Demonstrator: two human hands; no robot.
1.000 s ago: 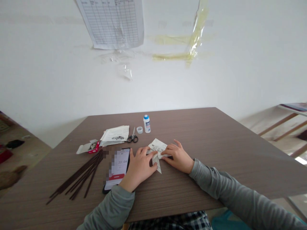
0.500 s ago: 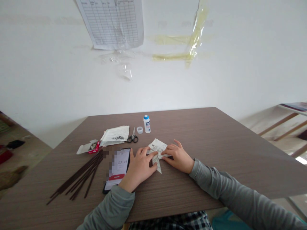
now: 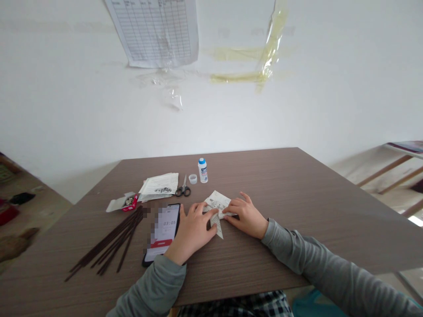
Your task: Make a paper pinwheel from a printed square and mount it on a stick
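A folded piece of printed paper (image 3: 216,200) lies on the brown table, with corners pointing away from me and toward me. My left hand (image 3: 194,226) grips its left side between thumb and fingers, partly hiding it. From the right, my right hand (image 3: 246,215) pinches the paper near its middle, where it looks gathered; the index finger and thumb are at the fold and another finger is raised. Just left of my left hand rests a phone (image 3: 163,231) with a timer on its screen.
Thin dark brown strips (image 3: 110,246) fan out at the left. Behind them sit a small red box (image 3: 130,202) of metal pieces, a stack of printed papers (image 3: 158,185), scissors (image 3: 183,189), a clear cap (image 3: 193,179) and a white bottle (image 3: 203,171) with a blue top.
Both hands keep nearly the same place on the paper. The phone's timer has gone from 03:04 to 03:05.
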